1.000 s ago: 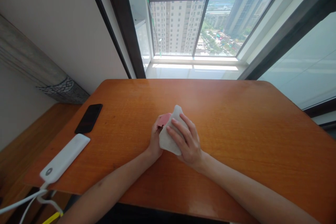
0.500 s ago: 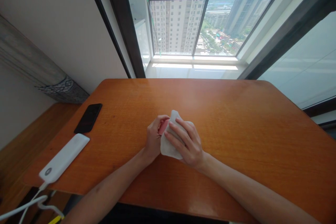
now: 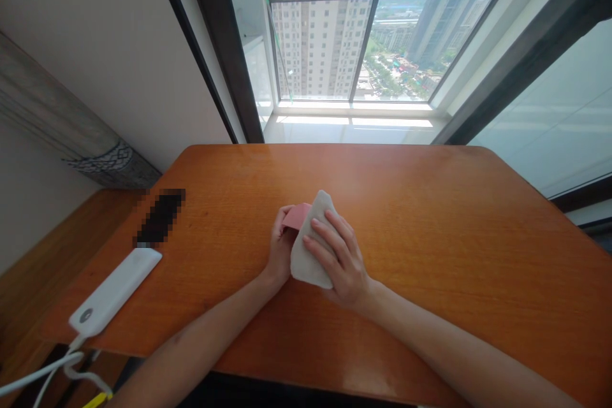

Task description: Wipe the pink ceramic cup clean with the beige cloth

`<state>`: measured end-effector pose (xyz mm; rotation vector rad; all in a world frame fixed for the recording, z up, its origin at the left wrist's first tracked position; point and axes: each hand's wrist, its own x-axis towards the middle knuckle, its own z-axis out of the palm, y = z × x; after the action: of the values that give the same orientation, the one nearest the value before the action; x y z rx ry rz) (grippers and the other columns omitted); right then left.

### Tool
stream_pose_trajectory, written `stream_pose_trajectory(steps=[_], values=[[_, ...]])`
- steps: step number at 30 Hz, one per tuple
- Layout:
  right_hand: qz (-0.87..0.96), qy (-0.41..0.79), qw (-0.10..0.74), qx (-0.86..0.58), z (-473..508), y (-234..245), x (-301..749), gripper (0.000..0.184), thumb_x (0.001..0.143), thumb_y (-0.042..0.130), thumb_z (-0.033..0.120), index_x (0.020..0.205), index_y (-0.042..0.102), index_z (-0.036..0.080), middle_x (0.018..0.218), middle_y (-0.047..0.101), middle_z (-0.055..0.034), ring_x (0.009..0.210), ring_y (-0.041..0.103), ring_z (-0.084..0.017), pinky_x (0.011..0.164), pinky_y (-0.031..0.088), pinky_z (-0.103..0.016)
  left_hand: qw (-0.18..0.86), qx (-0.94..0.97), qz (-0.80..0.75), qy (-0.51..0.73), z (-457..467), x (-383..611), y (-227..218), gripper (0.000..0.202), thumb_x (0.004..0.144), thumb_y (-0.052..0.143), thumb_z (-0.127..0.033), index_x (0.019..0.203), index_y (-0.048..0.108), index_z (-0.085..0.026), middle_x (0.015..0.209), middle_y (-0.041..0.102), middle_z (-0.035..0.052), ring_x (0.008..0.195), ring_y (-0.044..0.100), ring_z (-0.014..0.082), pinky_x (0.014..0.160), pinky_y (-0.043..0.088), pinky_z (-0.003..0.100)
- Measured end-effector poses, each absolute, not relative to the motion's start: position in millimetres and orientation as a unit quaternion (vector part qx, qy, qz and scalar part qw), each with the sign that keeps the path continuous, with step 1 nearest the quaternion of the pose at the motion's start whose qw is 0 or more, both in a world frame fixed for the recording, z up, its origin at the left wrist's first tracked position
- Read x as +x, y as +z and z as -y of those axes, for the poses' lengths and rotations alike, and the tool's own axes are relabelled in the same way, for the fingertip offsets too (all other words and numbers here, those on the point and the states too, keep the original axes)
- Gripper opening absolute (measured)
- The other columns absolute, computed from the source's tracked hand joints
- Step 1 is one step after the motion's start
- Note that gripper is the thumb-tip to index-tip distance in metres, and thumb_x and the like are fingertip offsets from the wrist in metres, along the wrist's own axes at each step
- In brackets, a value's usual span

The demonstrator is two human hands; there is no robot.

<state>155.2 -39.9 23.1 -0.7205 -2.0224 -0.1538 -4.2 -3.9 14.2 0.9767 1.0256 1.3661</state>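
Note:
Over the middle of the wooden table (image 3: 430, 236), my left hand (image 3: 278, 252) is closed around a pink, smooth, flat-sided object (image 3: 297, 215). Most of that pink object is hidden, so its kind cannot be made out. A folded whitish cloth (image 3: 306, 264) covers its right side. My right hand (image 3: 348, 271) grips the cloth, its fingers laid across the front and pressing it toward the pink object. The right thumb is out of sight behind the cloth.
On the table's left side lie a white power bank (image 3: 117, 290) with a white cable (image 3: 41, 373) and, beyond it, a pixelated dark flat object (image 3: 160, 217). A curtain (image 3: 100, 134) hangs at the left. Past the far table edge is a window (image 3: 325, 44).
The cloth has shifted slightly up and lies flatter under my right fingers. More of the pink object shows above my left hand, which has moved a little to the left.

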Motion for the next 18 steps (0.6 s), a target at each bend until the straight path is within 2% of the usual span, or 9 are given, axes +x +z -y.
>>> stream_pose_trajectory(steps=[4,6,9,11,13,15,18], values=[[0.823,-0.028,0.468,-0.320,40.8,29.0,155.7,0.081,0.091,0.071,0.050,0.163,0.048,0.022,0.161,0.059,-0.0173,0.161,0.037,-0.049,0.129,0.026,-0.080,0.492,0.390,-0.449,0.636,5.9,-7.9,18.0,0.024,0.092,0.071,-0.040,0.108,0.062,-0.026,0.101,0.068,0.0022,0.087,0.063,0.0189,0.081,0.057,0.033],[0.814,0.017,0.471,-0.340,41.4,35.4,154.6,0.074,0.092,0.067,0.056,0.157,0.053,0.024,0.162,0.058,-0.0164,0.156,0.042,-0.049,0.126,0.032,-0.078,0.446,0.399,-0.462,0.655,4.2,-10.3,18.9,0.023,0.093,0.069,-0.037,0.111,0.060,-0.027,0.105,0.066,0.0010,0.090,0.062,0.0178,0.083,0.055,0.031],[0.774,0.104,0.503,-0.369,41.2,44.7,151.9,0.040,0.100,0.064,0.040,0.138,0.062,0.028,0.158,0.062,-0.0135,0.146,0.055,-0.039,0.117,0.049,-0.064,0.393,0.428,-0.467,0.666,1.6,-12.8,18.7,0.026,0.092,0.067,-0.031,0.116,0.058,-0.027,0.110,0.064,0.0010,0.095,0.062,0.0175,0.084,0.053,0.028],[0.729,0.131,0.539,-0.402,40.1,49.0,150.2,0.030,0.098,0.068,0.028,0.127,0.064,0.028,0.153,0.064,-0.0126,0.141,0.060,-0.034,0.114,0.053,-0.058,0.379,0.454,-0.456,0.665,1.1,-13.3,17.7,0.030,0.091,0.069,-0.030,0.118,0.058,-0.027,0.112,0.063,0.0020,0.099,0.061,0.0184,0.087,0.053,0.028],[0.695,0.142,0.565,-0.421,38.1,52.1,149.9,0.031,0.097,0.069,0.022,0.127,0.065,0.028,0.150,0.065,-0.0125,0.138,0.063,-0.032,0.114,0.055,-0.055,0.377,0.470,-0.447,0.661,0.8,-13.1,16.2,0.032,0.090,0.072,-0.032,0.119,0.058,-0.027,0.113,0.063,0.0023,0.102,0.061,0.0192,0.090,0.052,0.029],[0.674,0.163,0.586,-0.419,34.5,55.6,152.5,0.035,0.099,0.061,0.017,0.131,0.067,0.028,0.148,0.067,-0.0110,0.138,0.065,-0.030,0.114,0.055,-0.053,0.390,0.464,-0.454,0.654,-0.3,-12.8,14.3,0.033,0.090,0.072,-0.036,0.118,0.059,-0.027,0.112,0.062,0.0020,0.102,0.060,0.0196,0.092,0.051,0.029],[0.608,0.225,0.619,-0.444,24.0,63.8,162.6,0.037,0.102,0.054,0.017,0.132,0.072,0.030,0.148,0.070,-0.0072,0.140,0.065,-0.027,0.118,0.054,-0.051,0.427,0.426,-0.479,0.638,-4.1,-12.5,12.1,0.029,0.091,0.070,-0.043,0.112,0.060,-0.025,0.108,0.063,0.0012,0.096,0.059,0.0194,0.088,0.050,0.029]])
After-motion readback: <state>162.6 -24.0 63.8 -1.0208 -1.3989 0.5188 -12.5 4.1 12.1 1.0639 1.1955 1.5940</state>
